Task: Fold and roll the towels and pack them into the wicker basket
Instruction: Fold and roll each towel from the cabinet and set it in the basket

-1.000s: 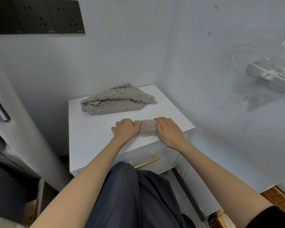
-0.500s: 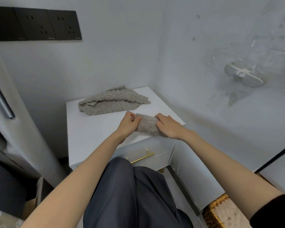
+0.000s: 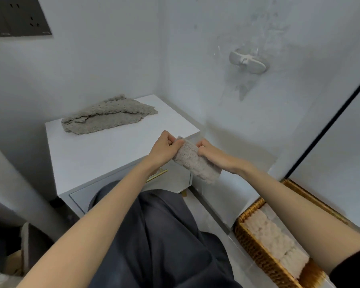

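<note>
A rolled grey-beige towel [image 3: 195,163] hangs in the air past the front right corner of the white cabinet [image 3: 104,150]. My left hand [image 3: 164,148] grips its upper left end and my right hand [image 3: 214,154] grips its right side. A second grey towel [image 3: 106,117] lies loose and crumpled at the back of the cabinet top. The wicker basket [image 3: 256,254] stands on the floor at the lower right, with several pale rolled towels [image 3: 276,238] packed in it. My right forearm hides part of the basket.
White walls close in behind and to the right of the cabinet. A white hook fixture [image 3: 247,61] sits on the right wall. A gold drawer handle [image 3: 156,176] shows on the cabinet front. My dark trousers [image 3: 164,235] fill the lower centre. A black socket panel [image 3: 17,17] is at top left.
Both hands lifted the rolled towel off the cabinet top and carried it right, past the corner. The view swung right and down, bringing the basket into sight.
</note>
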